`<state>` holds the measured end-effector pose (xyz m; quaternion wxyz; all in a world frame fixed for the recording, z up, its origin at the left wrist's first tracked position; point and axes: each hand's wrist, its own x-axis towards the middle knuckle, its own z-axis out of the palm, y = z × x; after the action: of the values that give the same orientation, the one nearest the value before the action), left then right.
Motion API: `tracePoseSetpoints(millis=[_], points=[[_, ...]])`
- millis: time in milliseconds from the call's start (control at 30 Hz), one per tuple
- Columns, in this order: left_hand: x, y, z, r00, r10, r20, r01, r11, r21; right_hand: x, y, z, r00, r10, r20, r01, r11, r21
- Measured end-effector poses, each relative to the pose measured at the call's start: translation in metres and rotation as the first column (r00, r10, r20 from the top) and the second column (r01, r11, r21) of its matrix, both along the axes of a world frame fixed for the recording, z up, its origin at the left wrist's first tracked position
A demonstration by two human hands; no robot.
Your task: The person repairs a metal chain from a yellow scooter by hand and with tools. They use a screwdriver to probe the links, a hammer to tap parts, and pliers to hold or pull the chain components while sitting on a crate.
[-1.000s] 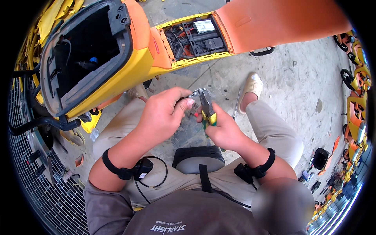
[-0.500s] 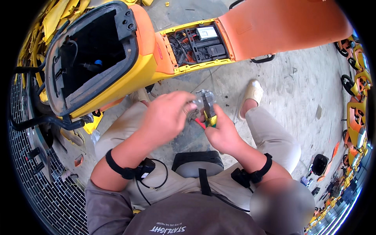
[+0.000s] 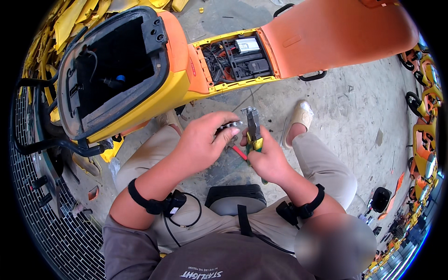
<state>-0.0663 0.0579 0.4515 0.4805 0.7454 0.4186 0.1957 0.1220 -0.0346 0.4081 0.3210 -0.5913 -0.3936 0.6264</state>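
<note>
Between the fingers and thumb of my left hand [image 3: 200, 140] is a short silver strip of links, like a piece of chain [image 3: 229, 125]. My right hand [image 3: 269, 157] is wrapped round the yellow-and-green handles of a pair of pliers [image 3: 253, 123], whose jaws point away from me. At the jaw tips a small bit of metal [image 3: 244, 110] shows; whether it is gripped is too small to tell. The chain piece is just left of the pliers, with a narrow gap between them. Below and between my hands is a red-handled tool [image 3: 239, 152], partly hidden, apparently on the floor.
A yellow-and-orange scooter body [image 3: 135, 116] lies across the far side, its black storage box [image 3: 114, 74] uncovered. Wiring and modules [image 3: 238, 58] show beneath the raised orange panel [image 3: 336, 37]. Yellow panels [image 3: 70, 28] are heaped at far left; a black bin [image 3: 381, 199] stands at right.
The left hand has come away from the pliers' jaws and holds the chain piece to their left. The pliers have shifted slightly right. The scooter body has not visibly changed.
</note>
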Motion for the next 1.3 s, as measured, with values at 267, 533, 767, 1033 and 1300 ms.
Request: tracePoseSetpoints(millis=[267,533,767,1033,1300], points=[[-0.002,0.008,-0.012,0.985,0.170,0.016,-0.152,0.916,-0.372,0.002,0.002,0.000,0.998,-0.021,-0.061,0.020,1.000,-0.021],[0.003,0.014,-0.021,0.987,0.157,0.028,-0.141,0.942,-0.306,0.005,0.000,0.000,1.000,-0.009,-0.028,0.008,0.999,-0.039],[0.004,0.018,-0.062,0.992,0.100,-0.074,-0.111,0.978,-0.174,0.012,0.000,0.007,0.995,-0.080,-0.058,0.075,0.994,-0.077],[-0.014,-0.002,-0.173,0.962,0.107,-0.251,-0.151,0.975,-0.164,0.051,0.009,0.035,0.959,-0.274,-0.070,0.276,0.961,0.023],[-0.014,-0.046,-0.288,0.808,0.532,-0.251,-0.517,0.440,-0.734,0.064,0.018,0.043,0.930,-0.349,-0.113,0.355,0.935,0.030]])
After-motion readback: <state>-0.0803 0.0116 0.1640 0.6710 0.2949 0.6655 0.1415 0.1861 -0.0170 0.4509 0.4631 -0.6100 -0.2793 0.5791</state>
